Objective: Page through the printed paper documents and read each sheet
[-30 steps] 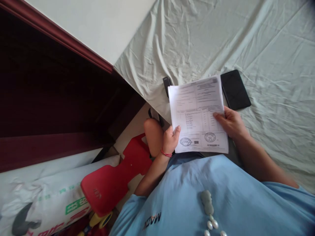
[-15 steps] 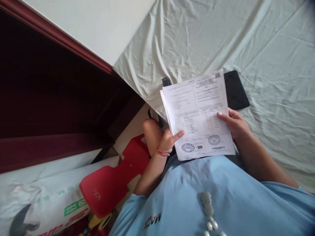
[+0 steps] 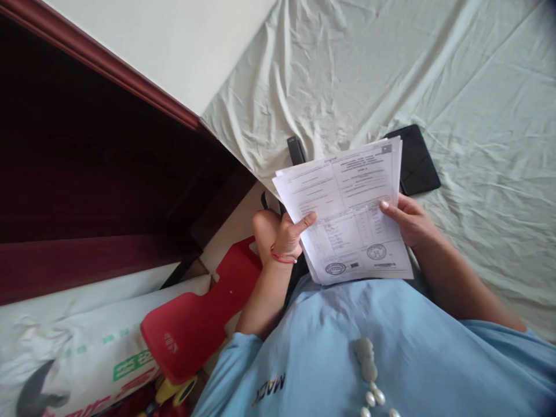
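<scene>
Partly hidden behind papers: blk slab.

Beyond the white printed paper sheets, wrinkled pale-grey cloth offered open passage; a flat black rectangular case obstructed the far right corner, a small black oblong object the far left.

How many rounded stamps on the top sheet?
2: left stamp at lower left of the top sheet, right stamp at its lower right. More may be hidden underneath.

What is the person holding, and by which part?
A stack of printed, stamped sheets: the left hand grips its left edge, the right hand its right edge, both near mid-length.
</scene>
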Tool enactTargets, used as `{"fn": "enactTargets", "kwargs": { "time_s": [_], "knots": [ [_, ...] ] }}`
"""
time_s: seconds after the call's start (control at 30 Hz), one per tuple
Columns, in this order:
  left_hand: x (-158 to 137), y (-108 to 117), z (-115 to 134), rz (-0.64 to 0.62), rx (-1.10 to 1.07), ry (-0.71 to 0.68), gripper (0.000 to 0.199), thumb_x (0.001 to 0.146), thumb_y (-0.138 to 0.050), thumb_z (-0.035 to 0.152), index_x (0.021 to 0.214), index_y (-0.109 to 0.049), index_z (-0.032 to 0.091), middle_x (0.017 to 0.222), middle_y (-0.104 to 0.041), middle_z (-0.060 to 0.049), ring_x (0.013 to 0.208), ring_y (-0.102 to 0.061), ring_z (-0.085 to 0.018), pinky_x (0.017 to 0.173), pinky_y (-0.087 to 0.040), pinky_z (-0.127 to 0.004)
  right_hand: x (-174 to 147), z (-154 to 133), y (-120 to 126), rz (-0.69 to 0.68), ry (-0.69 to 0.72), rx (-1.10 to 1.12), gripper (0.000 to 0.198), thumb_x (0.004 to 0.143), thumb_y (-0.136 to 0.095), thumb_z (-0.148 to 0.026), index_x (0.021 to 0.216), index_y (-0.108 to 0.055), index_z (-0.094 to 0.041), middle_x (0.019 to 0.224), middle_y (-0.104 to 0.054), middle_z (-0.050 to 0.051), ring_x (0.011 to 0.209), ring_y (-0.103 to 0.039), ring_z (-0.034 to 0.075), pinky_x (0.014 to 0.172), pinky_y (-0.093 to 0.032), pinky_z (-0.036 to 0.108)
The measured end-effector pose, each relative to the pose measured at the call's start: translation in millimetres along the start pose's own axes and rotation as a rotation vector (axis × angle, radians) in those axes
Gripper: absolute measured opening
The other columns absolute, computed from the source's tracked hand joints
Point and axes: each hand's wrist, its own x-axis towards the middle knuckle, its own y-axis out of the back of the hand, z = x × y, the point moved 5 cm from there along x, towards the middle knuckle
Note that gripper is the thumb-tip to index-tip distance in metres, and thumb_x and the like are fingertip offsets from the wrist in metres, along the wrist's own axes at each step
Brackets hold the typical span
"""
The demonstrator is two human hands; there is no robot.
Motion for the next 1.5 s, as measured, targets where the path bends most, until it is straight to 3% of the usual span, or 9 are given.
{"fn": "enactTargets", "kwargs": {
  "time_s": [0.17, 0.37, 0.6, 0.73, 0.93, 1.3, 1.5],
  "knots": [
    [1.4, -4.4, 0.6, 0.021, -0.052, -0.027, 0.050, 0.071, -0.099, 0.041, 0.116, -0.086, 0.021, 0.125, -0.085, -0.010, 0.149, -0.062, -0.042, 0.129, -0.049, -0.057, 0.3, 10.9, 4.6, 0.080, -0.083, -0.037, 0.054, 0.073, -0.094, -0.069, 0.103, -0.083, -0.026, 0.088, -0.084, 0.006, 0.072, -0.079, 0.028, 0.062, -0.066, 0.040],
    [1.7, -3.3, -8.6, 0.013, -0.085, 0.102, 0.050, 0.072, -0.098, 0.047, 0.111, -0.085, 0.019, 0.128, -0.084, -0.014, 0.151, -0.061, -0.042, 0.131, -0.046, -0.057, 1.0, 12.6, 8.1, 0.192, -0.057, 0.002, 0.054, 0.067, -0.098, -0.068, 0.095, -0.083, -0.025, 0.092, -0.084, 0.005, 0.075, -0.079, 0.026, 0.063, -0.064, 0.037],
    [2.6, 3.8, -8.6, 0.068, -0.037, 0.053, 0.057, 0.066, -0.103, 0.050, 0.109, -0.085, 0.017, 0.119, -0.086, -0.015, 0.140, -0.069, -0.041, 0.128, -0.050, -0.057, 4.2, 4.0, -0.1, 0.091, 0.034, -0.024, 0.055, 0.078, -0.089, -0.071, 0.111, -0.081, -0.028, 0.096, -0.084, 0.005, 0.083, -0.080, 0.027, 0.065, -0.064, 0.036],
    [2.6, 6.5, -6.0, 0.100, -0.032, 0.027, 0.051, 0.064, -0.104, 0.051, 0.100, -0.087, 0.018, 0.108, -0.087, -0.012, 0.134, -0.073, -0.041, 0.123, -0.054, -0.057, 5.1, -0.1, -1.8, 0.100, 0.063, -0.043, 0.048, 0.078, -0.089, -0.065, 0.107, -0.079, -0.028, 0.096, -0.084, 0.003, 0.090, -0.081, 0.029, 0.067, -0.065, 0.037],
    [1.9, 5.0, -4.3, 0.093, -0.016, -0.002, 0.049, 0.075, -0.095, 0.058, 0.100, -0.087, 0.016, 0.119, -0.085, -0.017, 0.140, -0.070, -0.042, 0.122, -0.055, -0.055, 6.2, 2.1, 0.1, 0.105, 0.050, -0.062, 0.036, 0.081, -0.086, -0.057, 0.103, -0.077, -0.030, 0.100, -0.084, 0.004, 0.101, -0.080, 0.033, 0.074, -0.067, 0.043],
    [0.4, -2.1, -3.2, 0.077, 0.019, -0.068, 0.057, 0.085, -0.085, 0.067, 0.113, -0.085, 0.017, 0.137, -0.080, -0.016, 0.156, -0.056, -0.038, 0.130, -0.047, -0.052, 7.4, 6.3, 2.4, 0.120, 0.067, -0.062, 0.040, 0.086, -0.083, -0.058, 0.115, -0.078, -0.032, 0.108, -0.084, 0.002, 0.102, -0.080, 0.030, 0.077, -0.068, 0.040],
    [1.5, -1.9, -0.6, 0.093, 0.087, -0.103, 0.055, 0.082, -0.086, 0.070, 0.104, -0.086, 0.019, 0.123, -0.085, -0.013, 0.149, -0.063, -0.037, 0.126, -0.052, -0.050, 8.4, 9.6, 2.7, 0.097, 0.076, -0.080, 0.043, 0.087, -0.082, -0.062, 0.117, -0.077, -0.031, 0.112, -0.083, 0.003, 0.103, -0.079, 0.028, 0.078, -0.068, 0.039]
  ]
}}
